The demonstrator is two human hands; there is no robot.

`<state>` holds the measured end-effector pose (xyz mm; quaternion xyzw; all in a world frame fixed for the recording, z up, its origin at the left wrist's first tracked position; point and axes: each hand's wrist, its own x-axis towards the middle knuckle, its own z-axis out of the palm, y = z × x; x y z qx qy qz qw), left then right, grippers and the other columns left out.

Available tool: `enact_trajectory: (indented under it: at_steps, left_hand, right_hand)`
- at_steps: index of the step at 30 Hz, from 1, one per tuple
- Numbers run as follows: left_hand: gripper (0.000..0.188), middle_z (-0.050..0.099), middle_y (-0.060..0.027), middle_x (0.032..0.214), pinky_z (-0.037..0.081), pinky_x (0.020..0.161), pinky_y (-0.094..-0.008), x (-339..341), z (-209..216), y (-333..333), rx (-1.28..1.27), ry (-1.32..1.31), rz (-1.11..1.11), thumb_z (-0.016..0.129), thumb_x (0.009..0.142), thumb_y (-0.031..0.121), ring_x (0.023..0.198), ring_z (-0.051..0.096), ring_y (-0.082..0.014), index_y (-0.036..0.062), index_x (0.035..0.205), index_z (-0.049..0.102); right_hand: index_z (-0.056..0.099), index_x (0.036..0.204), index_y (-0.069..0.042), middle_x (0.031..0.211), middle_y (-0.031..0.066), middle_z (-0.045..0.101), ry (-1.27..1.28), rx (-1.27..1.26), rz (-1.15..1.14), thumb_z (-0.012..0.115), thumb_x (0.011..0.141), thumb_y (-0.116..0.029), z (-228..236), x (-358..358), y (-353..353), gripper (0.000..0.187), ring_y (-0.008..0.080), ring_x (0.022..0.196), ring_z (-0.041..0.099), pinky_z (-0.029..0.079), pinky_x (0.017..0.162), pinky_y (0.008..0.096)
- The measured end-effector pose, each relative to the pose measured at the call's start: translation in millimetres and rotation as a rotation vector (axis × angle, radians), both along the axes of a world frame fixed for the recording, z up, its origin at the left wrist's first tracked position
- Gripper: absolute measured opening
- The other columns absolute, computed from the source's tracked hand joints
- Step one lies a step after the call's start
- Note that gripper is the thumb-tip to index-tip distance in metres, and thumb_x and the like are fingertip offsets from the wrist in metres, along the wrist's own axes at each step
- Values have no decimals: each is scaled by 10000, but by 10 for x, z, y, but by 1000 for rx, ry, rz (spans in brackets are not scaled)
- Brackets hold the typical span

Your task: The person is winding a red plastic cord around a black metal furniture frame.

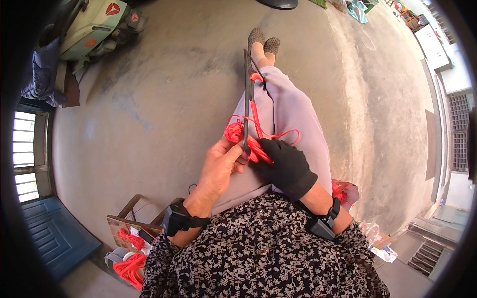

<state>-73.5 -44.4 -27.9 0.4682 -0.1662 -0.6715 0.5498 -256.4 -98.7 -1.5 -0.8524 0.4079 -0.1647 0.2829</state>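
My bare left hand [218, 166] is closed over my lap, thumb and fingers pinching the near end of a long, thin dark frame [246, 124]. The frame stretches away over my legs toward my shins. Beside my left fingertips sits a coiled bundle of red plastic cord [233, 131]. More red cord loops around the frame. My right hand [288, 166], in a black glove, has its fingers curled round red strands [259, 155] next to the frame's end. A flat red strip [256, 119] runs up along the frame, and an orange-red piece [256, 77] sits farther up it.
At lower left, a wooden stool [119, 226] carries red cord, with a larger red coil [130, 270] beside it. A red bag [345, 192] lies by my right hip. A pale green motor vehicle [92, 30] stands far left; a white cabinet [432, 47] is far right.
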Motion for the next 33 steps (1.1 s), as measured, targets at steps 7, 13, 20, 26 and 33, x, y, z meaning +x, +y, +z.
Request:
enact_trajectory:
  at_steps: [7,13,20,26,33]
  left_hand:
    - [155,633,29,852,445,496,-176,36,144,-96,54,8,93,570,930,203,722,564,-29,116,1044,627]
    - [214,650,2,988,477,559,-226,227,124,-22,77,80,213,569,918,255,815,604,-89,134,1089,610]
    - [356,604,-124,963,522,637,-286,637,1103,298,-311,450,224,510,935,305,816,593,-201,53,1186,508]
    - [120,509,-57,696,405,437,-245,834,2153,763,-885,353,114,520,927,108,513,487,-158,22,872,457]
    - [168,406,-5,662,314,434,-223,1806,2102,1076,-852,221,373,528,909,55,529,381,-97,78,811,394]
  right_hand:
    - [565,1133,-149,945,102,640,-150,104,22,680,793,-276,61,184,-119,380,297,859,633,510,695,412]
    - [553,1173,-150,1101,90,612,-63,49,54,720,768,-257,329,29,-103,452,294,948,615,513,732,394]
    - [512,1253,-43,1233,164,561,-182,-119,-86,835,632,-179,803,-87,-286,713,321,1087,582,486,904,388]
    - [602,1056,-58,1244,136,533,-32,-378,462,734,731,-315,660,556,-289,436,350,1263,399,296,1072,429]
    - [660,929,-29,865,69,683,-573,617,663,723,804,-101,611,21,-38,158,181,812,655,504,820,343]
